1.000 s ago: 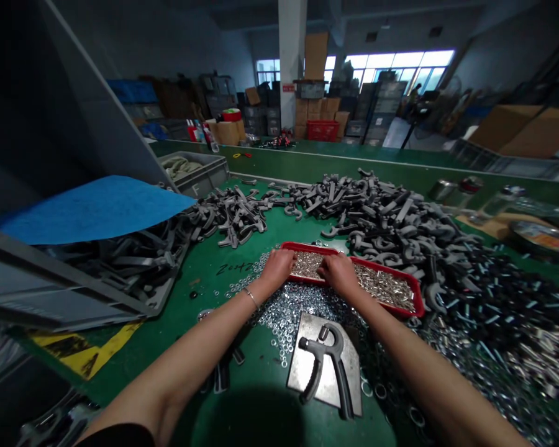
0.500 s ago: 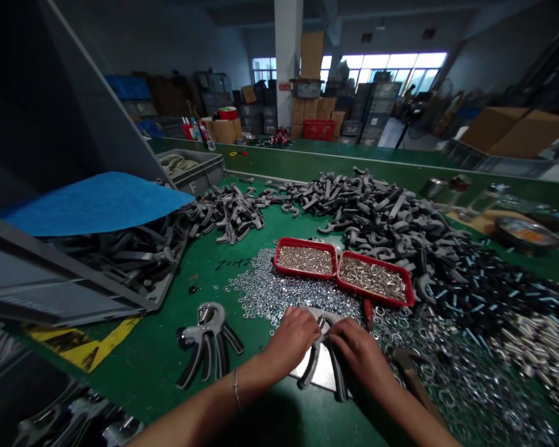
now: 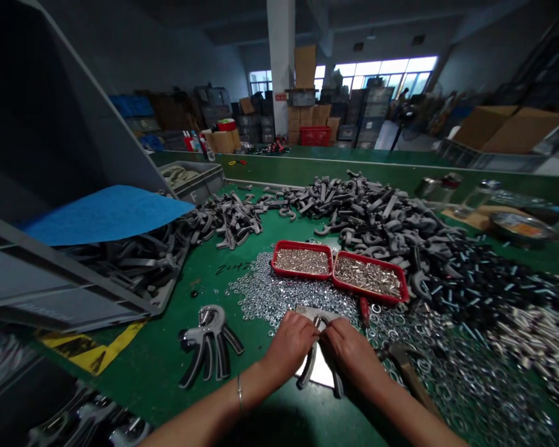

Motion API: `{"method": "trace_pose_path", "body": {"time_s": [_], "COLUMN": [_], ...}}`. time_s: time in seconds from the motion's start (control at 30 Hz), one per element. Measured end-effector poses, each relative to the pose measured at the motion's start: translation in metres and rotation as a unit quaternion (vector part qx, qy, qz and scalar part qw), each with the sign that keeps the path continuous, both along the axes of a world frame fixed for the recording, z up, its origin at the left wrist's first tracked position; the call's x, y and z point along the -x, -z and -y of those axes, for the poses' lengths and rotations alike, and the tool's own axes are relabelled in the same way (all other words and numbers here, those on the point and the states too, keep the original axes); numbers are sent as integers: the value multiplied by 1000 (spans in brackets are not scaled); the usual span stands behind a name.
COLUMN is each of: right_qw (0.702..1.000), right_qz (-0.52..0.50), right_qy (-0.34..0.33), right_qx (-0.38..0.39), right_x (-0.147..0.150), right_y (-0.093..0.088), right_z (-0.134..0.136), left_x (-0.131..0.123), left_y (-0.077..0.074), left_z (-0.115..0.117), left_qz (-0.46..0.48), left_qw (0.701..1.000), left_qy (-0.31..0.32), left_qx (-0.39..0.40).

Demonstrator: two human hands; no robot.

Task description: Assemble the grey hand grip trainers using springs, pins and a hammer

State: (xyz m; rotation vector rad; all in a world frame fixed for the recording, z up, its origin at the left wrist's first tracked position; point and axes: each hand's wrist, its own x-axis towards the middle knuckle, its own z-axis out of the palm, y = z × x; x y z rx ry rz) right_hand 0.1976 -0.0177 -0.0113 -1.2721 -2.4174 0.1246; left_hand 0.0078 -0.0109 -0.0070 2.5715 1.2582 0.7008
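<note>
A grey and black hand grip strengthener (image 3: 309, 367) lies over a pale metal plate (image 3: 325, 370) at the front of the bench, its two handles pointing toward me. My left hand (image 3: 291, 343) has its fingers closed around the upper left of it, near the spring. From the other side, my right hand (image 3: 350, 351) pinches its upper right part. The fingertips of both hands nearly meet at the joint, and any small part between them is hidden. Left of my hands lie more hand grips (image 3: 212, 341), with coil springs fitted.
Loose nuts (image 3: 261, 292) surround two red trays of small metal parts (image 3: 302, 275) (image 3: 370, 293). A red-handled tool (image 3: 364, 310) and a hammer (image 3: 414, 379) lie right of my hands. Grey handles (image 3: 377, 211) are heaped behind; a grey crate (image 3: 97, 304) stands left.
My right hand has shifted slightly left and its fingers have closed in nearer the left hand at the joint. The camera view has tilted a little; the hand grip stays on the plate.
</note>
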Motion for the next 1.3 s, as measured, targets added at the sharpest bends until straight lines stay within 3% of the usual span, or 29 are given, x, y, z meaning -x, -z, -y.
{"method": "trace_pose_path", "body": {"time_s": [0.13, 0.33, 0.5, 0.73, 0.93, 1.07, 1.17, 1.3], "right_qw": [999, 998, 998, 999, 999, 998, 998, 998], "right_qz": [15, 18, 6, -15, -24, -33, -31, -15], "right_qy": [-10, -24, -30, -21, 0, 19, 26, 21], "right_qx": [-33, -55, -52, -44, -49, -53, -57, -62], "right_x": [4, 5, 5, 6, 10, 13, 13, 13], "right_y": [-2, -2, -2, 0, 6, 10, 11, 7], "right_z": [-1, 4, 14, 22, 23, 27, 28, 28], "left_x": [-3, -2, 4, -1, -2, 2, 8, 18], "left_y": [-6, 2, 3, -10, -5, 0, -1, -9], "left_z": [0, 4, 16, 19, 17, 17, 20, 26], "left_qz": [-35, -129, -94, -58, -128, -157, -138, -25], "left_qw": [999, 990, 995, 996, 990, 983, 987, 997], "left_qy": [-20, 18, 12, -60, 2, 40, 56, 23], "left_qx": [-7, -62, -25, 41, -64, -88, -61, 67]}}
